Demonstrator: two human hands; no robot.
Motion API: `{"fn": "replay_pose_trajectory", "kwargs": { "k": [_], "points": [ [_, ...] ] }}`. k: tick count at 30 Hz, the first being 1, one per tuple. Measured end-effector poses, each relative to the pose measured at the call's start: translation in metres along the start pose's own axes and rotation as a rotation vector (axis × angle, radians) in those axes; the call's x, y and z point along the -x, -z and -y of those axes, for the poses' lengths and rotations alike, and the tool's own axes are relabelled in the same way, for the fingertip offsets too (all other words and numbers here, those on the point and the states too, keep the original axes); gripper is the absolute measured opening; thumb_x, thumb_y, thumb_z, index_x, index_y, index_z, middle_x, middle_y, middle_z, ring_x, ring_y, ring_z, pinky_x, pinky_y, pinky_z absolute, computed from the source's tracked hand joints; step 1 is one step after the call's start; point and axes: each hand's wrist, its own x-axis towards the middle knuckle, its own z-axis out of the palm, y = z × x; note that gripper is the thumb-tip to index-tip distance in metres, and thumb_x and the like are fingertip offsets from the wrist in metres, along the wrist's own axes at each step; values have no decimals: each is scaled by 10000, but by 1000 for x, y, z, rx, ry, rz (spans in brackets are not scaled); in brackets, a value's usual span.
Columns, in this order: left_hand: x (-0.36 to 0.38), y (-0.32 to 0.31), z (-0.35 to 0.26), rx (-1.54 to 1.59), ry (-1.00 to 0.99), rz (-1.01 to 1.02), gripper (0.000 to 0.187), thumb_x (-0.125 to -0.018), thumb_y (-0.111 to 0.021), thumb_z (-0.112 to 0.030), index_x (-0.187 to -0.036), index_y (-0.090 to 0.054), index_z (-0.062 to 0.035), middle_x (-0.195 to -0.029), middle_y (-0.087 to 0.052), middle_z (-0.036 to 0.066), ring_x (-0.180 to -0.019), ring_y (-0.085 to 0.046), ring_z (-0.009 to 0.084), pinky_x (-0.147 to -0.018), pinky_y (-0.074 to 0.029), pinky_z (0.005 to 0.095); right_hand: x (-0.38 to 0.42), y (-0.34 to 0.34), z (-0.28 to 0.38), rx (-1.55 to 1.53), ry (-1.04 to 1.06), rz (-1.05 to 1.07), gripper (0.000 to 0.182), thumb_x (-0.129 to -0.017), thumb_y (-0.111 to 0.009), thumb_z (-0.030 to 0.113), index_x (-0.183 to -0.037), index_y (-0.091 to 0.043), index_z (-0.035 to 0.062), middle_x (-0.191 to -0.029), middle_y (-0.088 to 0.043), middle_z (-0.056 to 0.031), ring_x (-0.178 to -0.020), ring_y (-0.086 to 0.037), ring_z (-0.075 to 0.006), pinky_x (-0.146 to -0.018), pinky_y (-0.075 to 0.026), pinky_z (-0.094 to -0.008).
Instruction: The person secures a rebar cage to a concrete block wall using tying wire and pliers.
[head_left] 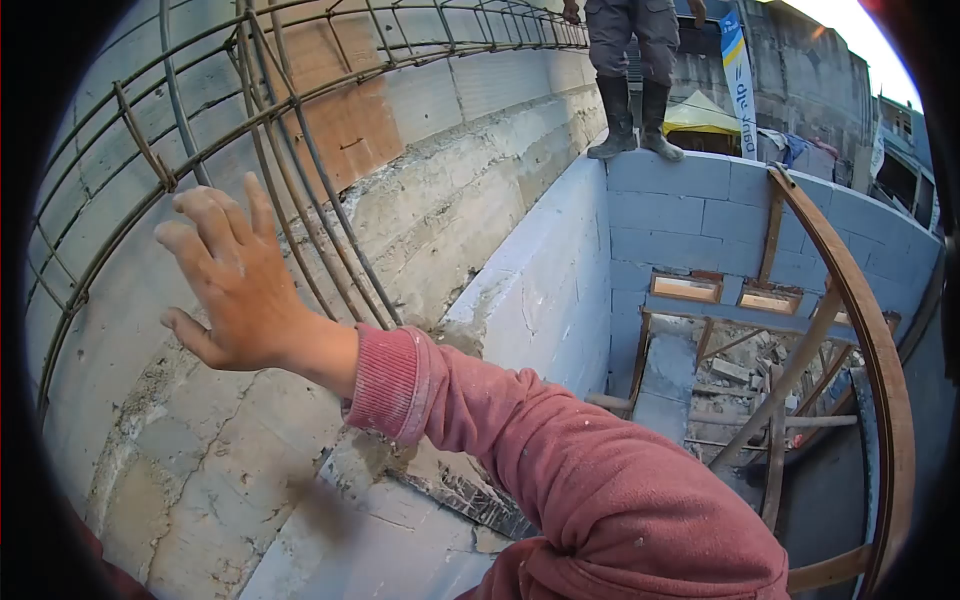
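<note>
My right hand (232,275) reaches up and left from a dusty red sleeve, its fingers apart and nothing held in them. Its back faces me, with the thumb out to the left. Just beyond the fingertips runs a long rebar cage (330,85) of thin steel bars with stirrups. Several upright rebar rods (315,190) rise from the masonry right beside the hand. Behind it is a rough concrete and block wall (440,190). My left hand is out of sight; only a bit of dark red cloth shows at the lower left corner.
A person in dark rubber boots (617,115) stands on top of the pale block wall (670,185). On the right, a curved-looking wooden beam (870,330) and wooden props (785,385) cross a deep opening with rubble (735,370) below. Farther off are a banner (738,85) and yellow canopy (700,112).
</note>
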Motion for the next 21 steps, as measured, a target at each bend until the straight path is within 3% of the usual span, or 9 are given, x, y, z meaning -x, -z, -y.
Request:
{"fn": "replay_pose_trajectory", "kwargs": {
  "k": [1,5,10,13,14,16,17,21],
  "points": [
    [-8,-16,10,-30,-110,-123,672,-833,-616,-493,-1198,-508,61,-1209,-537,247,-1144,-482,410,-955,-383,498,16,12,-15,74,-92,-1,666,-741,-654,322,-1255,-380,-3,-1283,-353,-227,-1223,-336,-381,-1043,-142,-606],
    [-15,-41,10,-279,-92,68,645,-865,-558,-505,-1182,-526,56,-1124,-579,235,-1091,-504,410,-939,-395,456,88,25,-59,208,-601,64,756,-784,-636,321,-1347,-266,-22,-1359,-283,-223,-1273,-267,-393,-1064,-173,-529],
    [-8,-37,-10,-408,-14,69,519,-857,-572,-456,-999,-609,42,-976,-626,240,-941,-565,405,-829,-453,443,140,33,-62,95,-522,75,766,-817,-612,353,-1367,-232,-22,-1366,-270,-239,-1261,-290,-420,-1023,-298,-473],
    [-14,-33,-20,-426,61,39,456,-835,-603,-424,-910,-641,24,-917,-643,245,-849,-606,400,-768,-488,436,146,46,-75,-192,-835,46,786,-831,-595,407,-1375,-217,-17,-1354,-280,-255,-1187,-390,-444,-960,-373,-464],
    [-18,-32,-24,-406,95,107,504,-844,-582,-458,-935,-636,35,-940,-641,251,-857,-605,406,-776,-488,442,141,60,-74,-214,-999,166,780,-833,-571,501,-1322,-266,-26,-1224,-430,-292,-1044,-508,-462,-869,-434,-464],
    [-22,-30,-28,-368,168,252,600,-863,-540,-526,-984,-625,56,-985,-635,262,-875,-603,419,-792,-486,453,154,53,-88,-268,-1025,303,788,-813,-563,564,-1266,-308,-27,-1096,-512,-299,-958,-545,-467,-833,-443,-477],
    [-22,-32,-23,-306,128,176,602,-866,-535,-526,-991,-622,56,-984,-635,262,-874,-604,418,-794,-485,456,158,50,-92,-297,-1035,374,795,-803,-559,596,-1238,-329,-28,-1032,-554,-302,-915,-563,-469,-815,-448,-483],
    [-19,-60,4,-163,64,-26,564,-885,-527,-486,-996,-608,62,-954,-632,254,-862,-604,396,-780,-486,455,159,48,-96,-305,-1013,322,802,-773,-569,638,-1177,-360,-23,-939,-583,-314,-894,-573,-469,-803,-451,-478]
  ]
}}
